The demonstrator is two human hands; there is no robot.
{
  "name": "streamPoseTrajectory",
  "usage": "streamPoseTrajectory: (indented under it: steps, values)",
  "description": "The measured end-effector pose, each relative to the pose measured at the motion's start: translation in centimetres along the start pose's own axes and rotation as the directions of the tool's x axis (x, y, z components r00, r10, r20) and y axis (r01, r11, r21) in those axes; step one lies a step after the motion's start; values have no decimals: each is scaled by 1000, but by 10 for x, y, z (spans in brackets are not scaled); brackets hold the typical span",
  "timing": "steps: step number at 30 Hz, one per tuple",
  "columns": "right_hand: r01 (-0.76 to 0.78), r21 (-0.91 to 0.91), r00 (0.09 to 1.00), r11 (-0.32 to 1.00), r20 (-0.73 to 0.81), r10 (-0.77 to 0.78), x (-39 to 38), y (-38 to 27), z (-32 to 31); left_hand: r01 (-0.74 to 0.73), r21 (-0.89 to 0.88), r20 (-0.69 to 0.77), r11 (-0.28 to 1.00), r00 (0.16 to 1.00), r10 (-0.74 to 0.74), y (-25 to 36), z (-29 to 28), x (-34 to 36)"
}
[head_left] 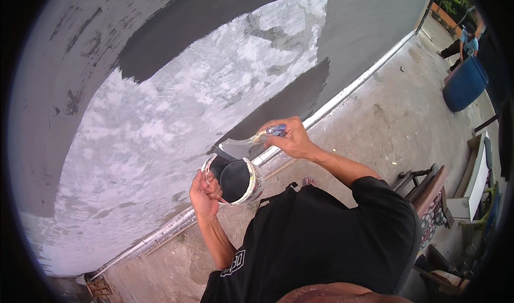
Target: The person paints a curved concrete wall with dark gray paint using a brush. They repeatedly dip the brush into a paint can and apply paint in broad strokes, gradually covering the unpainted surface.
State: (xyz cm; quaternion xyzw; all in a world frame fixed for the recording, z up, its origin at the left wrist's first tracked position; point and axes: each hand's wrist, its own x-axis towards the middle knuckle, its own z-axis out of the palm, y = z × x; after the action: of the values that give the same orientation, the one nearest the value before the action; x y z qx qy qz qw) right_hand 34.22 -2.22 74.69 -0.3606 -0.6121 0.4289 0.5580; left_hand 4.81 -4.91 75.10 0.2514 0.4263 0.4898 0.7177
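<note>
My left hand (pixel 206 193) grips a small white-rimmed bucket (pixel 256 182) of dark grey paint (pixel 233 180) at its left side. My right hand (pixel 289 142) is closed around the paint-smeared handle of a paintbrush (pixel 238 145); the brush's dark-coated head rests at the back rim, angled down into the bucket. Beyond both hands is a wall (pixel 171 110) with pale, patchy areas and broad dark grey bands, above a white strip (pixel 348 94) along its foot.
At upper right a person in a light blue top (pixel 470 43) is beside a blue barrel (pixel 465 83). To my right stand a cushioned chair (pixel 431 193), white boards (pixel 476 169) and assorted clutter. A concrete floor (pixel 396 121) runs along the wall.
</note>
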Motion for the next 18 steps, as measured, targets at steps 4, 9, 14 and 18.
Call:
streamPoseTrajectory:
  steps: [4,9,14,18]
  values:
    - [124,65,952,990,-290,-100,38,-11,-96,-41,10,-39,999,998,41,2,0,-5]
    - [389,-67,748,919,-559,-357,108,-35,-194,-59,17,-99,998,993,60,-2,10,-2]
    - [382,-194,608,903,-684,-404,173,-18,-280,-99,15,-187,995,977,100,-4,17,-7]
    - [330,-345,390,878,-798,-460,201,-3,-372,-135,-1,-225,991,965,132,-10,11,-13]
